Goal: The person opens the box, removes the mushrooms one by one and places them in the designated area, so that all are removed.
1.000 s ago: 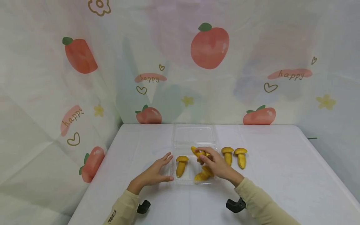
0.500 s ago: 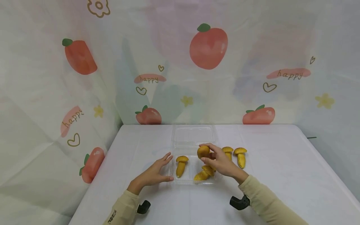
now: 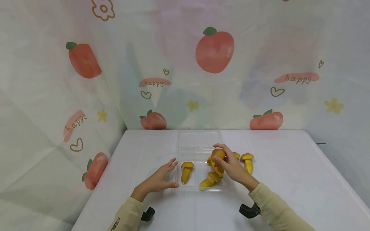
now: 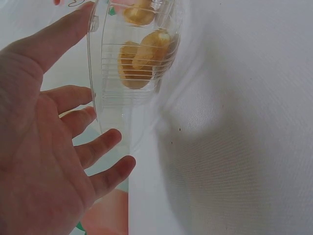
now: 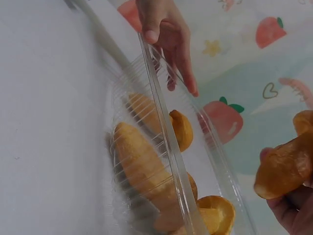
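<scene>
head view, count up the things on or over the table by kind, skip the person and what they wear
Clear container: 1
Yellow mushrooms: 6 (3 in the container, 1 in the right hand, 2 on the table)
Total: 7

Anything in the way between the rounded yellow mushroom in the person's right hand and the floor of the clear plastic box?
Partly: other yellow mushrooms lie on the right side of the clear plastic box, beneath or close beside the held mushroom. The clear plastic lid isn't in the way; it lies open at the back.
</scene>
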Action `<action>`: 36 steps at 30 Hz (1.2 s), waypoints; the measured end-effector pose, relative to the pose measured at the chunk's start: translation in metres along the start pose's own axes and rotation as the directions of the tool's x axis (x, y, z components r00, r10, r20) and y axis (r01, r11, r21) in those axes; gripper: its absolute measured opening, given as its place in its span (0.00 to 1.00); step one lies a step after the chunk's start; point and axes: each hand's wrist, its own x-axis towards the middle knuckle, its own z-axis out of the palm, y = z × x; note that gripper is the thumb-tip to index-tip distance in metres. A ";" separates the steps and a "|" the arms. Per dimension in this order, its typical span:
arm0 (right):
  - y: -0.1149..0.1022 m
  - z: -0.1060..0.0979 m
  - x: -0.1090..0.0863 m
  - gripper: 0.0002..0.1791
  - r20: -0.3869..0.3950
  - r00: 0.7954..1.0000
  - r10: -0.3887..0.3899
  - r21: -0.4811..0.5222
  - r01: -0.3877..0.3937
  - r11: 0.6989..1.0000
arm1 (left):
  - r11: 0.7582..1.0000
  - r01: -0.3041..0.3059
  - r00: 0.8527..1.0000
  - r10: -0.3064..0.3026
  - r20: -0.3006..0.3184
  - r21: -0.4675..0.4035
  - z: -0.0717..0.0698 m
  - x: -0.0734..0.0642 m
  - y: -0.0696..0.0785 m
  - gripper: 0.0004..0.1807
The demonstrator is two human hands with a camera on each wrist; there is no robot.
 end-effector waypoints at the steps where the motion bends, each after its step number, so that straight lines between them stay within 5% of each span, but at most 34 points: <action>1: 0.002 -0.001 0.000 0.22 -0.006 1.000 -0.018 0.008 0.018 1.000 | 1.000 -0.001 1.000 0.001 0.000 -0.001 0.000 0.000 0.000 0.50; 9: 0.009 -0.009 0.001 0.18 -0.051 0.989 -0.138 0.036 0.140 0.990 | 1.000 -0.003 1.000 0.003 0.000 0.000 0.001 0.001 -0.001 0.50; 23: 0.008 -0.034 -0.009 0.31 0.064 0.996 -0.059 -0.058 0.063 0.996 | 1.000 -0.012 1.000 0.012 -0.002 0.002 0.000 -0.001 -0.002 0.50; 28: 0.010 -0.041 -0.013 0.34 0.100 0.989 -0.107 -0.084 0.115 0.990 | 1.000 -0.019 1.000 0.019 -0.010 -0.007 0.000 -0.001 -0.001 0.50; 36: 0.014 -0.050 -0.017 0.31 0.046 0.982 -0.185 -0.120 0.189 0.975 | 1.000 -0.005 1.000 0.005 -0.003 -0.008 0.001 -0.001 -0.001 0.50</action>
